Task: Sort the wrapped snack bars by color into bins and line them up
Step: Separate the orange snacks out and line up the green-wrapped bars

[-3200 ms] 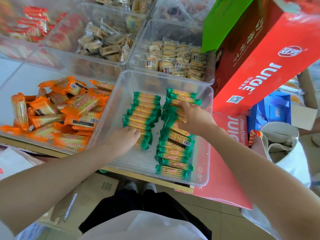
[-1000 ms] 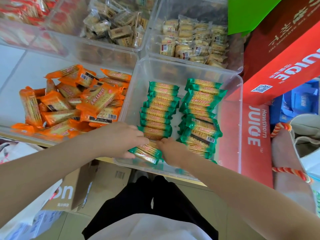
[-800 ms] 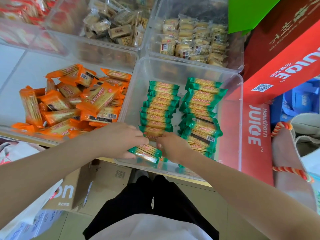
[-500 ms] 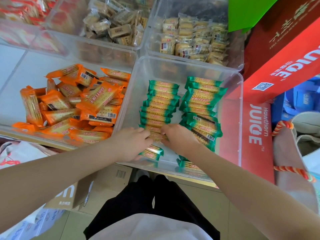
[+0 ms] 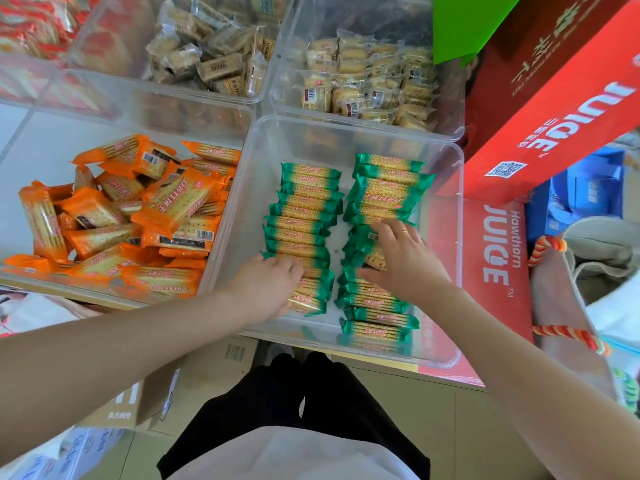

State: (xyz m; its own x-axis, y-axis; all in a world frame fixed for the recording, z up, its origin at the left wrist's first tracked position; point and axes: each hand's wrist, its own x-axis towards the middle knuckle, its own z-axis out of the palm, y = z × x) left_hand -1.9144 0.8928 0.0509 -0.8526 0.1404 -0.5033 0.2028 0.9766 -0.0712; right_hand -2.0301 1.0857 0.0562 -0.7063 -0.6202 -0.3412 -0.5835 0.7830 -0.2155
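A clear bin (image 5: 462, 237) holds green wrapped snack bars in two lines, a left line (image 5: 304, 209) and a right line (image 5: 384, 192). My left hand (image 5: 266, 285) lies on the near end of the left line, fingers curled over the left ends of the bars there. My right hand (image 5: 401, 261) rests on the middle of the right line, its fingers spread over tilted bars. A few more green bars (image 5: 377, 327) lie flat near the bin's front wall. Orange wrapped bars (image 5: 166, 209) sit in a loose heap in the bin on the left.
Two clear bins at the back hold beige wrapped snacks (image 5: 207, 64) and pale cakes (image 5: 367, 88). Red packets (image 5: 31, 26) fill the far-left bin. A red juice carton (image 5: 554, 98) leans on the right, above a flat one (image 5: 495, 244). A rope-handled bag (image 5: 547, 244) stands beside it.
My right hand has moved from the near end of the left line across to the right line. The loose bar at the front now lies against the left line under my left hand.
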